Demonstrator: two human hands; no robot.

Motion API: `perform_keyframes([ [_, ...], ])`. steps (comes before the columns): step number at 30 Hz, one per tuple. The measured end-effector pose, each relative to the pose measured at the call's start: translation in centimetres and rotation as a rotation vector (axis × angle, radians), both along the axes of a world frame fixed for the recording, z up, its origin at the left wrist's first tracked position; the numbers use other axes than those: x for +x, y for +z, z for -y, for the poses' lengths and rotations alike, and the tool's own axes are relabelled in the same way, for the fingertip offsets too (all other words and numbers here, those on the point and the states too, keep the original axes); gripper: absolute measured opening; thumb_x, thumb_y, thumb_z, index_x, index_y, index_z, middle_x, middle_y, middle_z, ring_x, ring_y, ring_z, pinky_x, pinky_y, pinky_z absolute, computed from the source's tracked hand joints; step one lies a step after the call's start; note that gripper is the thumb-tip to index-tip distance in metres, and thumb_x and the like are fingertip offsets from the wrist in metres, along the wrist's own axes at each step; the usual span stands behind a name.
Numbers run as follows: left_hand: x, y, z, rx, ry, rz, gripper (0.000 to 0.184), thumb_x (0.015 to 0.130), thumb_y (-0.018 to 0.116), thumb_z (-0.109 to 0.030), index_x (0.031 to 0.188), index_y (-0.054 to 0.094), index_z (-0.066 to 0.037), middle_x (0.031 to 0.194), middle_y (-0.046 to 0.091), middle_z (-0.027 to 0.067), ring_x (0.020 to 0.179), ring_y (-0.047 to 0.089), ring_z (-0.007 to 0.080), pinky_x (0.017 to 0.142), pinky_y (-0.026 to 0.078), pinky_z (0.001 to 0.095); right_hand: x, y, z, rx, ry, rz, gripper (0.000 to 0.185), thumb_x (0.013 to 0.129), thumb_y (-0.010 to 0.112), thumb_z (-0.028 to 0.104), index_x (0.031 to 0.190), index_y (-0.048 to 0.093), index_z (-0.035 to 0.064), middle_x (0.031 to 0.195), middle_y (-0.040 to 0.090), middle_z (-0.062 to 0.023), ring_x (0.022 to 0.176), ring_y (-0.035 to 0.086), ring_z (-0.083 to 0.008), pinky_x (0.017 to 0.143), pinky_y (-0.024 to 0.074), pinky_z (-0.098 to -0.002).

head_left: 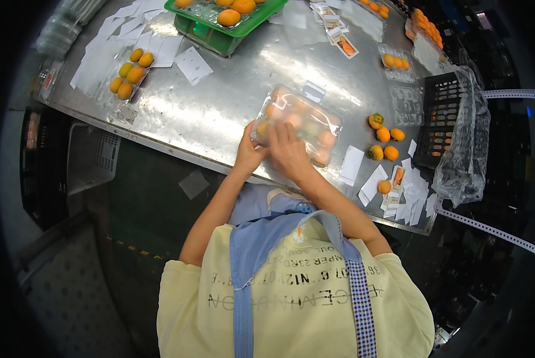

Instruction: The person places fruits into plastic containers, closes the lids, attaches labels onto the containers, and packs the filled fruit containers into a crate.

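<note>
Left grip: the left hand (251,152) grasps the near left corner of a clear pack (321,113), thumb at the edge and fingers up the side.
Right grip: the right hand (289,150) lies palm down with fingers across the lid; whether it grasps anything, I cannot tell.
Pack's place: mid-frame, a little right of centre, near the front edge of the metal counter (214,116).
Pack's look: transparent, roughly rectangular plastic with rounded corners, set askew; pale glare streaks the glossy top.
Contents: rounded fruits in rows, soft peach-orange through the plastic, a yellower one beside the fingers.
Right of frame: white slips (351,165) beside the pack, one fruit (384,187) among more paper, then five loose orange fruits (382,135), some showing green tops.
Right edge: a black crate (439,116) with crumpled clear plastic.
Upper left: an open tray of six yellow-orange fruits (135,74).
Top: a green scale (205,39) bearing more fruit.
</note>
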State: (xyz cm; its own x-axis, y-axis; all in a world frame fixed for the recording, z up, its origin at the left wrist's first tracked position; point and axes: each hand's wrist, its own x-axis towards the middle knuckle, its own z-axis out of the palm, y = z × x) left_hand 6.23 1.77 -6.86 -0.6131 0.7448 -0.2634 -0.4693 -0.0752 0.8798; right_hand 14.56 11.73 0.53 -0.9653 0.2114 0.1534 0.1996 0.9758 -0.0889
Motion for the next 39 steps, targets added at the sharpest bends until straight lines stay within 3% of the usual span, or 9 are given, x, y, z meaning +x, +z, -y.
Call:
perform_keyframes([
  [6,1.0,0.0,-0.9,-0.053,0.058,0.026,0.079,0.073,0.066,0.011,0.139,0.028,-0.011,0.121,0.054,0.0119,0.097,0.059,0.018,0.077,0.053,0.0276,-0.4,1.3,-0.5,0.041,0.021,-0.038,0.058,0.062,0.066,0.005,0.116,0.049,-0.006,0.109,0.055,-0.0257,0.096,0.057,-0.0355,0.069,0.0527,-0.0363],
  [9,1.3,0.1,-1.1,-0.123,0.099,0.072,0.077,0.074,0.063,0.013,0.138,0.029,-0.011,0.12,0.053,0.0139,0.095,0.06,0.0194,0.072,0.055,0.0297,-0.5,1.3,-1.4,-0.158,-0.009,0.112,0.046,0.064,0.067,0.007,0.107,0.052,-0.0023,0.093,0.062,-0.0184,0.087,0.061,-0.0308,0.065,0.0517,-0.0375],
  [12,1.0,0.9,-1.4,-0.088,0.149,0.138,0.073,0.075,0.06,0.014,0.136,0.03,-0.011,0.116,0.054,0.0149,0.089,0.061,0.0186,0.068,0.056,0.0291,-0.6,2.0,-1.5,-0.114,0.01,-0.075,0.037,0.066,0.067,0.01,0.099,0.052,0.0006,0.082,0.064,-0.0129,0.079,0.063,-0.0275,0.062,0.0507,-0.0386],
  [19,1.1,-2.0,-1.7,-0.307,0.177,-0.173,0.068,0.071,0.07,0.006,0.129,0.041,-0.012,0.092,0.061,0.0056,0.07,0.057,0.0119,0.065,0.049,0.0251,-0.4,4.8,-4.3,-0.174,-0.034,-0.29,0.03,0.07,0.063,0.01,0.1,0.062,0.0065,0.086,0.066,-0.0132,0.082,0.064,-0.0292,0.064,0.0519,-0.0385],
  [24,1.0,-2.2,-1.8,-0.307,0.175,-0.122,0.068,0.069,0.073,0.005,0.127,0.043,-0.012,0.096,0.061,0.0051,0.071,0.056,0.011,0.064,0.047,0.0251,-1.8,8.9,-11.1,-0.227,-0.25,-0.324,0.025,0.078,0.057,0.006,0.098,0.07,0.011,0.087,0.068,-0.0135,0.072,0.066,-0.0297,0.066,0.0526,-0.0368],
  [31,1.7,-0.3,-0.4,-0.264,0.103,-0.11,0.069,0.071,0.065,0.011,0.13,0.039,-0.012,0.091,0.062,0.008,0.06,0.056,0.0101,0.048,0.043,0.0227,-3.9,8.7,-19.6,-0.101,-0.385,-0.225,0.017,0.08,0.065,0.014,0.096,0.07,0.0106,0.089,0.069,-0.0099,0.078,0.065,-0.0286,0.071,0.0495,-0.0389],
  [34,1.7,1.0,0.6,-0.371,0.024,-0.132,0.072,0.069,0.072,0.0,0.133,0.041,-0.011,0.077,0.062,0.0077,0.05,0.053,0.0124,0.045,0.043,0.0262,-5.0,6.1,-21.4,0.366,-0.245,-0.616,0.02,0.075,0.071,0.015,0.094,0.069,0.0101,0.09,0.068,-0.0088,0.086,0.063,-0.0285,0.08,0.0456,-0.0403],
  [37,1.4,3.0,1.1,-0.553,-0.079,-0.155,0.073,0.068,0.072,-0.001,0.134,0.042,-0.01,0.089,0.059,0.0113,0.056,0.054,0.0122,0.051,0.046,0.026,-3.6,5.3,-19.1,0.106,-0.177,-0.552,0.024,0.073,0.072,0.022,0.093,0.07,0.0098,0.087,0.067,-0.0123,0.088,0.061,-0.0295,0.079,0.0447,-0.0405],
  [39,1.4,1.3,2.0,-0.554,-0.055,-0.491,0.073,0.068,0.071,-0.001,0.135,0.043,-0.008,0.1,0.054,0.0134,0.061,0.055,0.0126,0.058,0.048,0.0264,-1.3,4.1,-16.7,-0.251,-0.201,-0.111,0.026,0.074,0.072,0.025,0.095,0.07,0.0097,0.095,0.066,-0.0132,0.097,0.057,-0.0305,0.084,0.0423,-0.041],
])
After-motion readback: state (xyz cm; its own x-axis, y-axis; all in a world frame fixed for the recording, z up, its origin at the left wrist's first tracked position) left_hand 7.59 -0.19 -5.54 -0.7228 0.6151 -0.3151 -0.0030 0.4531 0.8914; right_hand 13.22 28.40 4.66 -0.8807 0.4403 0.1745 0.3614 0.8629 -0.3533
